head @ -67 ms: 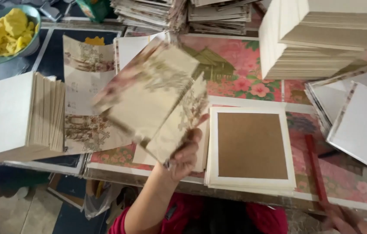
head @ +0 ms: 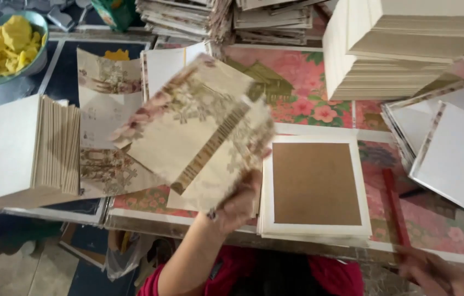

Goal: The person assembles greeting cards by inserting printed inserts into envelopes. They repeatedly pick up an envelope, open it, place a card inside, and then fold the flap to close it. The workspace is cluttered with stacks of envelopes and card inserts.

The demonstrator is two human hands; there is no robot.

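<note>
My left hand (head: 237, 205) grips the lower corner of a folded cover printed with beige flowers (head: 193, 131) and holds it tilted above the table, motion-blurred. Under it lie more printed sheets (head: 106, 109). Just right of that hand sits a low stack of white sheets topped by a brown board square (head: 314, 186). My right hand (head: 434, 274) is a blur at the bottom right, by the table's front edge, close to a red strip (head: 393, 208). Whether it holds anything is unclear.
A thick pile of pale boards (head: 18, 148) stands at the left, and a taller one (head: 396, 49) at the back right. White-backed covers (head: 451, 148) fan out at the right. A green bowl of yellow lumps (head: 4, 46) sits far left. More stacked covers (head: 188, 19) line the back.
The floral cover has shifted slightly in my left hand. Nothing else has visibly moved.
</note>
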